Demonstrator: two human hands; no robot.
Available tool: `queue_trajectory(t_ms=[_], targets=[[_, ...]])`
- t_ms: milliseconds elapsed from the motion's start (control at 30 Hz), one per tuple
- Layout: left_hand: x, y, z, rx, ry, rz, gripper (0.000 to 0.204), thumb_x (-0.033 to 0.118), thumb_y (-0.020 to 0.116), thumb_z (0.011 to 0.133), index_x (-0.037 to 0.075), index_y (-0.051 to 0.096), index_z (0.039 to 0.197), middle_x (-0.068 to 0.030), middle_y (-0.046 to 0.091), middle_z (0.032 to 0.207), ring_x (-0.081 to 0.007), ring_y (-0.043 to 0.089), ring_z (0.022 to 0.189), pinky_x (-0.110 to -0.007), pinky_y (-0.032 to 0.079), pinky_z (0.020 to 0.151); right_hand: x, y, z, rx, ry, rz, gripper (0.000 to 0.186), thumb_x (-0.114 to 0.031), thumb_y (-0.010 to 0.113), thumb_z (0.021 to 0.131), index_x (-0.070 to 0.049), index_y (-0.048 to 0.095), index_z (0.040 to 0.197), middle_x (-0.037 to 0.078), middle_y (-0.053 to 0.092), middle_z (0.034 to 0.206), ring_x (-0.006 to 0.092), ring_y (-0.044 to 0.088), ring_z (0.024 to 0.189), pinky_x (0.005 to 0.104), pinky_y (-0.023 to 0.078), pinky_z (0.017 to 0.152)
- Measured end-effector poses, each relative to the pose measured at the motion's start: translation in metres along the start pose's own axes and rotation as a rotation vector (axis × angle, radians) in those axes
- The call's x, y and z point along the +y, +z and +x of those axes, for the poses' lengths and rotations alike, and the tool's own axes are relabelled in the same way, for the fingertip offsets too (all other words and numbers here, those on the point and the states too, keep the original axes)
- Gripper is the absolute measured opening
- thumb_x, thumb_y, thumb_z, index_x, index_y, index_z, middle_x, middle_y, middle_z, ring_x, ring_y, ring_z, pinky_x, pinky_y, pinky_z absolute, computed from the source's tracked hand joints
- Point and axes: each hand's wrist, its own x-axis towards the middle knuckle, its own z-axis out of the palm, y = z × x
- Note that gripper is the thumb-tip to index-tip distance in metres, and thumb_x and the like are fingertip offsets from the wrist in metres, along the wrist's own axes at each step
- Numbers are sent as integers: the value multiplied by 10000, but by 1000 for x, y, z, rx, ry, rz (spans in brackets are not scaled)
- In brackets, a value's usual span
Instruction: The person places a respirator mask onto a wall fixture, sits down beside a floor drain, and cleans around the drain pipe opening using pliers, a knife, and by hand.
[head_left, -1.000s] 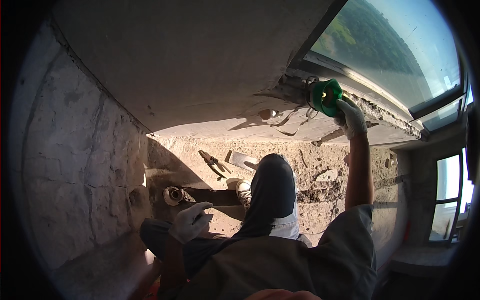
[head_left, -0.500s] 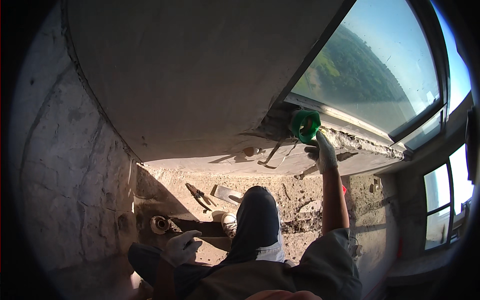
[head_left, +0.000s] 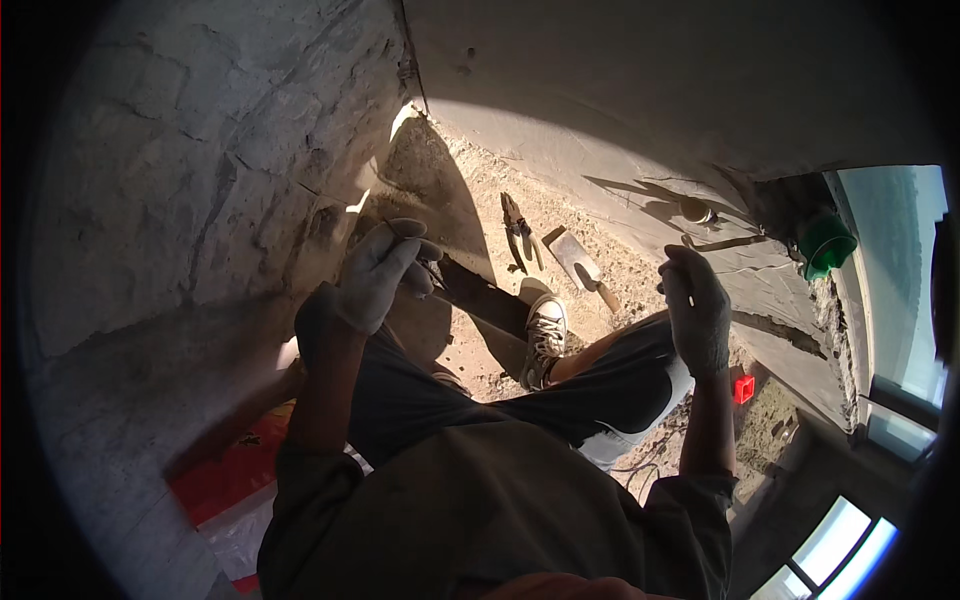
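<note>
Both gloved hands hover over the knees, left hand [head_left: 378,278] and right hand [head_left: 695,308] loosely curled; whether either grip encloses anything, I can't tell. Pliers [head_left: 519,234] and a trowel [head_left: 574,258] lie on the floor [head_left: 488,200] ahead, probably for easy reach; a green container [head_left: 827,244] sits by the window [head_left: 905,290].

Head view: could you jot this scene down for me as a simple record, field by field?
Hands: left hand and right hand, both gloved, apart, fingers bent; whether either holds anything is unclear
Tools: pliers and a trowel, side by side on the rough floor
Foot: laced shoe below the trowel in the picture
By the window: green cup-shaped piece
Beside right forearm: small red piece
</note>
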Motion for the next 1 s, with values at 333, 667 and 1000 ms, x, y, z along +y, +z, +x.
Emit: queue_trajectory(t_ms=[333, 667, 1000], targets=[[-42, -64, 85, 233, -173, 299, 217, 253, 652, 977, 63, 707, 1067, 31, 638, 789, -61, 577, 654, -241, 494, 628, 192, 272, 77, -596, 183, -587, 507, -321, 700, 843, -59, 560, 1254, 256, 625, 1216, 405, 622, 1141, 466, 510, 970], [-227, -121, 108, 720, -245, 218, 82, 105, 673, 912, 35, 669, 954, -65, 706, 786, -150, 707, 709, -313, 544, 621, 263, 383, 58, -679, 87, -836, 1028, -521, 700, 844, -62, 160, 1588, 259, 180, 1605, 476, 406, 1320, 516, 368, 1109], [-312, -146, 108, 746, -189, 259, 179, 154, 609, 969, 34, 651, 1096, -111, 723, 941, -166, 720, 793, -343, 553, 700, 266, 379, 57, -456, 29, -683, 1083, -445, 785, 744, -42, 187, 1551, 349, 523, 1255, 434, 589, 1077, 480, 507, 939]])
